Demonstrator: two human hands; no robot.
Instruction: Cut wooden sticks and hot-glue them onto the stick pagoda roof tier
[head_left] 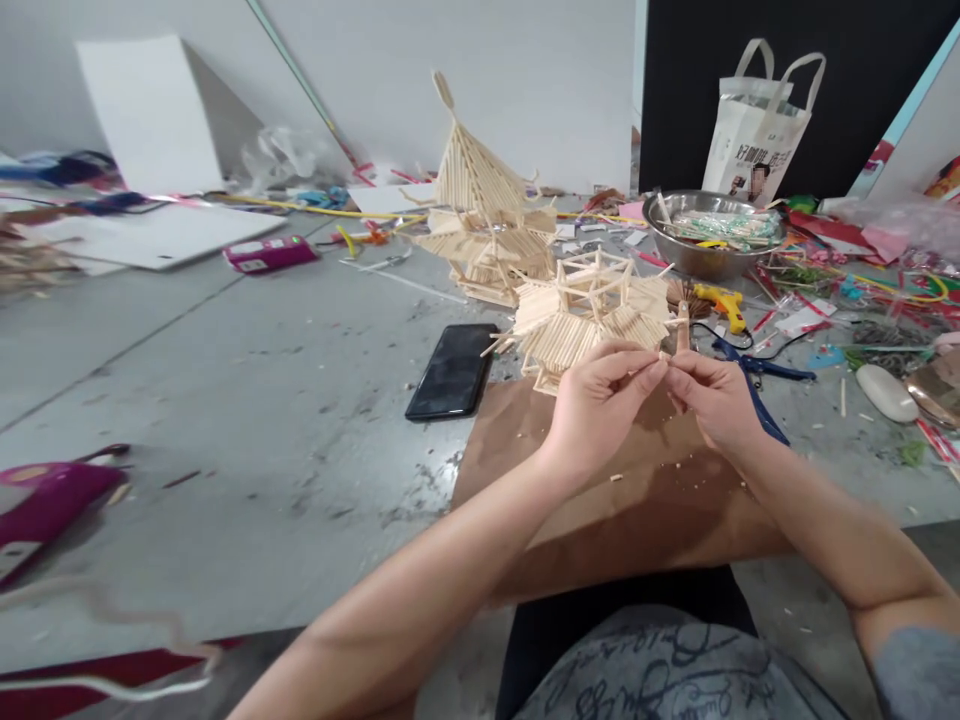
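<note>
My left hand (596, 405) and my right hand (716, 400) meet fingertip to fingertip, both pinching a small pale wooden stick piece (663, 357); most of it is hidden by the fingers. The right index finger points up. Just beyond the hands stands a pavilion model built of thin wooden sticks (562, 320), with an open frame on top of its slatted roof. Behind it rises a second stick model (480, 190) with a tall pointed roof. Brown paper (600, 520) lies beneath my hands, with a few tiny wood bits on it.
A black phone (452, 370) lies left of the paper. To the right are blue-handled pliers (769, 368), a yellow glue gun (721, 304), a white computer mouse (886, 392) and a steel bowl (712, 250) of wrapped sticks. A purple device (270, 254) lies at the left.
</note>
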